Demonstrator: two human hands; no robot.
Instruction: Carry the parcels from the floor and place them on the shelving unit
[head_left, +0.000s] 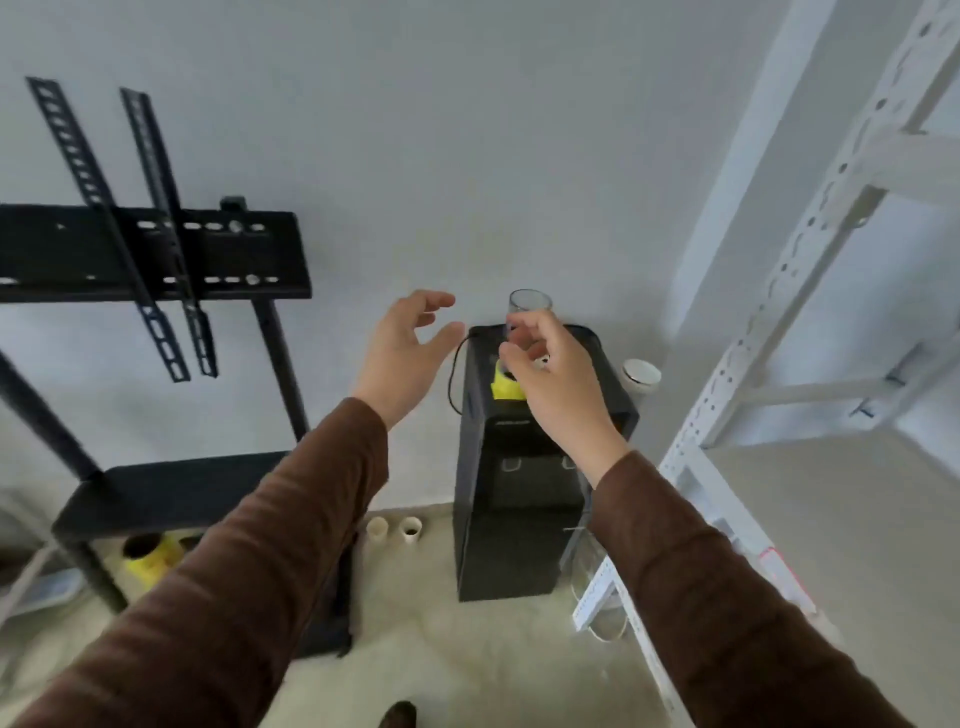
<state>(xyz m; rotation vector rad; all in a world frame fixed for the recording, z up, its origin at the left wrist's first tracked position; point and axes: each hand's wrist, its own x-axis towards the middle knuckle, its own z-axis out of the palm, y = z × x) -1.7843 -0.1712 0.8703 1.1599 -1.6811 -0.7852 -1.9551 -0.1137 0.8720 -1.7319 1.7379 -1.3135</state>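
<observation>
Brown sleeves cover both forearms, which reach forward and up from the bottom of the view toward a pale wall. The left hand (402, 353) is spread, fingers apart and slightly curled, holding nothing, with its palm turned toward the right. The right hand (553, 384) has its fingers drawn loosely inward in front of a clear glass (527, 312) that stands on top of a black water dispenser (519, 493); whether the fingers actually touch the glass cannot be told. A yellow item (506, 387) sits on the dispenser's top just below that hand, and a black cable (454, 374) loops down the dispenser's left side. The white metal shelving unit (779, 332) rises along the right edge, its perforated upright tilted across the frame and its lower board bare where visible. No parcel shows anywhere in view. To the left stands a black TV stand (156, 249) with a slotted mounting plate and a lower shelf. On the pale floor (467, 649) beside the dispenser lie two small white tubes (395, 530), and a yellow roll (150, 558) rests under the stand.
</observation>
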